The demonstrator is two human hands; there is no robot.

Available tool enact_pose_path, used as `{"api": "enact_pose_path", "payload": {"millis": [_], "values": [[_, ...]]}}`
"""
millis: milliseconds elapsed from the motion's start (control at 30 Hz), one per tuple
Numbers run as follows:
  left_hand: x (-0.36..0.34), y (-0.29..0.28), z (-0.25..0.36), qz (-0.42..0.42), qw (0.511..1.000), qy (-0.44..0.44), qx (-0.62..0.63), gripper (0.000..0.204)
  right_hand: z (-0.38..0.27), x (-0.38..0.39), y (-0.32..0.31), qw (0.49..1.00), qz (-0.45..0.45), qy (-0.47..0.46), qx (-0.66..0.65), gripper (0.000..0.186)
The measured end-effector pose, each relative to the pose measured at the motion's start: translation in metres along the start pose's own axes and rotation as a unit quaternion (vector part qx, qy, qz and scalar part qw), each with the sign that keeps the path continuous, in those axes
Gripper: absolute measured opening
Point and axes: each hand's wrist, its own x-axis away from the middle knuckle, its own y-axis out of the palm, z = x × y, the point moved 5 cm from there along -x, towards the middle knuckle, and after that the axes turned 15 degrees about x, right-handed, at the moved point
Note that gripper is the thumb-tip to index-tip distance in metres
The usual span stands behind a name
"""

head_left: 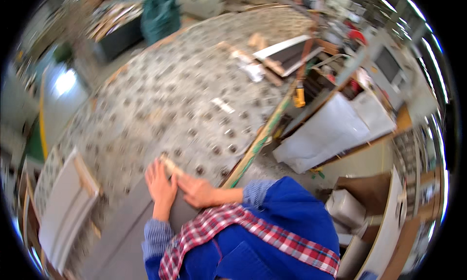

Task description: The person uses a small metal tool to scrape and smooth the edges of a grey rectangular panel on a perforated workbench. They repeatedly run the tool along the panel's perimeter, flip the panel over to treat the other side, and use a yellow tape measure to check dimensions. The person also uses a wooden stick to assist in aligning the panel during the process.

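A dark grey panel [127,226] lies at the near edge of a large grey table [160,110] dotted with dark round studs. My left hand [161,183] rests on the panel's far end, fingers stretched out and pointing away from me. Close beside it, my right hand [197,191] is closed at the same end, thumb side toward the left hand. A small pale strip, wood-like in colour [170,166], sticks out from its fingers; blur hides its exact kind. The two hands almost touch.
Pale curved panels [68,209] stand at the left. A framed panel [287,54] and wood scraps lie on the far right of the table. A yellow-handled tool [299,96] hangs by a white-covered bench [323,129]. An open carton [362,202] stands right; a green sack [160,17] beyond.
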Motion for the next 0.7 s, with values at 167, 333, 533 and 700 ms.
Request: {"api": "enact_pose_path", "payload": {"millis": [167,333,533,700], "values": [[0.006,-0.008,0.001,0.014,0.999,0.032,0.042,0.047,-0.012,0.003,-0.003,0.996,0.043,0.000,0.080,0.063],[0.023,-0.014,0.019,-0.024,0.999,0.048,0.005,0.044,-0.009,0.003,-0.001,0.996,0.018,-0.020,0.088,0.064],[0.062,-0.019,0.035,-0.075,0.997,0.033,-0.017,0.041,-0.006,0.003,-0.006,0.997,0.021,-0.042,0.067,0.074],[0.102,-0.027,0.030,-0.082,0.997,0.001,-0.001,0.043,-0.009,0.001,-0.014,0.998,-0.002,-0.050,0.046,0.084]]}}
